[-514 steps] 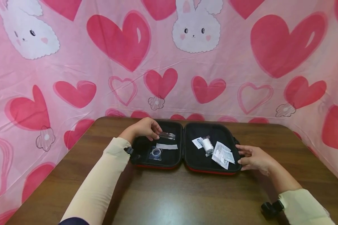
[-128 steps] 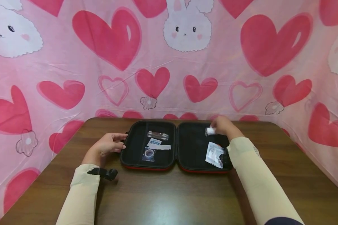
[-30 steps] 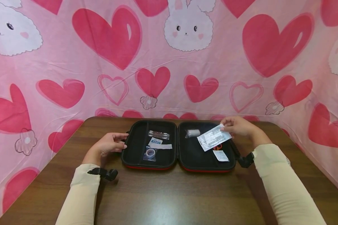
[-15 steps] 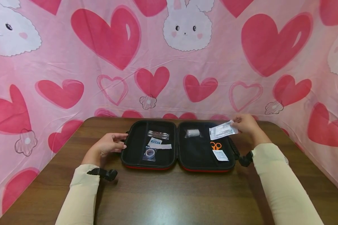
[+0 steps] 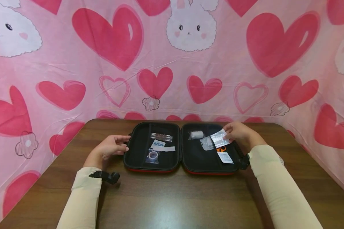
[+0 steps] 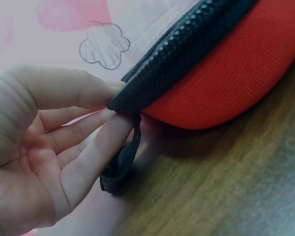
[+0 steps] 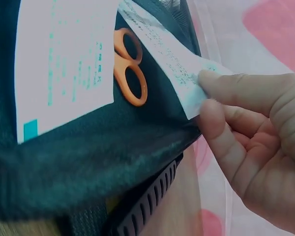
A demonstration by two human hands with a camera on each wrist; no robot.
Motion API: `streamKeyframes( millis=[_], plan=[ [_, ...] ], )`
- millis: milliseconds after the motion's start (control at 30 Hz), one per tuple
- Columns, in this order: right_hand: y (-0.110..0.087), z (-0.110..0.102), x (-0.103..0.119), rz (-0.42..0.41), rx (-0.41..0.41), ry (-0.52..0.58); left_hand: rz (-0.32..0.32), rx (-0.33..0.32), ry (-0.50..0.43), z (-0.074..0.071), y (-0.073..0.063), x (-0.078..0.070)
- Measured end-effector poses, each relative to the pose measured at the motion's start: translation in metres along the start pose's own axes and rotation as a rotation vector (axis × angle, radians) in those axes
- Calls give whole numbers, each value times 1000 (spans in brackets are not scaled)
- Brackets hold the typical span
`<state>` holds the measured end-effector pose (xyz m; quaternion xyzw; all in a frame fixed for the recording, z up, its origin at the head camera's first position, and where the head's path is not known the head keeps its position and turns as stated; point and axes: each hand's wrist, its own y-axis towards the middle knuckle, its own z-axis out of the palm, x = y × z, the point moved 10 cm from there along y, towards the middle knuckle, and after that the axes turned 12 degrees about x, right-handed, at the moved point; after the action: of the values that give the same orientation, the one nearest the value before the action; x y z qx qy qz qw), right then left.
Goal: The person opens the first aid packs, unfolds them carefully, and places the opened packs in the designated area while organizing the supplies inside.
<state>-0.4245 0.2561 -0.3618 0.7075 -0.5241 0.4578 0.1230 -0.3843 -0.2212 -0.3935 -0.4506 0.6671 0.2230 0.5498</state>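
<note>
A zip case (image 5: 152, 170) with black lining and red outside lies open like a book. My left hand (image 5: 111, 148) pinches its left rim between thumb and fingers, beside a black strap loop (image 6: 120, 164). Over the right half, my right hand (image 5: 240, 133) pinches a white printed packet (image 5: 218, 138) by one end. Under and beside that packet show a translucent silvery packet (image 5: 207, 143), orange-handled scissors (image 5: 221, 149) and a smaller white printed packet (image 5: 225, 157). A wrapped white bandage roll (image 5: 196, 135) lies near the back of this half.
In the left half lie wrapped cotton swabs (image 5: 161, 137), a blue-and-white packet (image 5: 159, 143), a white strip (image 5: 167, 149) and a bagged tape roll (image 5: 153, 156). A ribbed black handle (image 7: 152, 196) sticks out at the right side. The wooden table (image 5: 172, 197) meets a pink patterned cloth (image 5: 172, 57) behind.
The right hand took up the packet from over the scissors, lifted it back and right, then lowered it forward-left. A silvery packet now shows beside it. The left hand stays at the rim.
</note>
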Motion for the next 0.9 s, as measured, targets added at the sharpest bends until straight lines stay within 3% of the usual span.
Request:
streamKeyframes(
  millis=[167,300,400,567,667,900],
  plan=[
    [5,9,3,2,55,-65,-1,-6,6,-1,1,0],
    [15,25,14,-75,120,-100,-5,-8,11,-2,1,1],
    [21,34,19,-88,151,-119,-6,-9,10,-1,2,2],
    [21,32,19,-28,114,-200,-1,-13,5,-1,1,2],
    [19,29,15,5,96,-186,-4,-16,5,-1,1,2],
    [18,31,19,-37,91,-167,-6,-14,6,-2,1,2]
  ],
)
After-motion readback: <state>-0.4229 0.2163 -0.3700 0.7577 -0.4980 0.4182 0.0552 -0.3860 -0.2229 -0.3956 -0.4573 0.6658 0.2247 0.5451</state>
